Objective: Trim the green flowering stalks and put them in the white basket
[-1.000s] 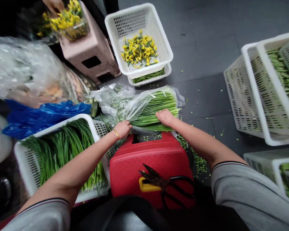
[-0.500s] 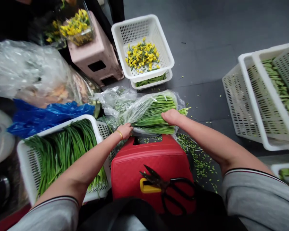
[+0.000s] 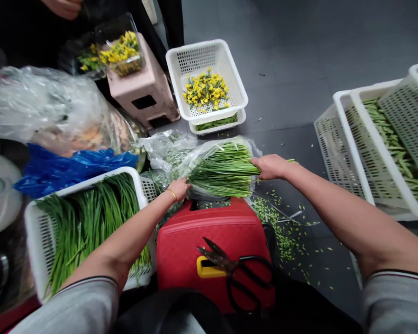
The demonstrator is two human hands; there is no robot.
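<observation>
Floor (image 3: 285,99) open between flower basket (image 3: 197,61) and right-side baskets (image 3: 334,144); scissors (image 3: 230,266) obstruct red stool (image 3: 179,250).

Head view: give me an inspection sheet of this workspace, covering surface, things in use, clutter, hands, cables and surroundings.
Surface: red stool bearing black-handled scissors, which lie partly over a yellow-rimmed slot.
Job's things: green stalks, partly inside a clear plastic bag.
Clutter: green scraps scattered on the dark floor.
Hands: right hand, fingers closed on some stalks; left hand at the bag's near edge, grip unclear.
Cables: nothing seen.
Surroundings: white flower basket, leaf basket, pod basket; another person's hand.
</observation>
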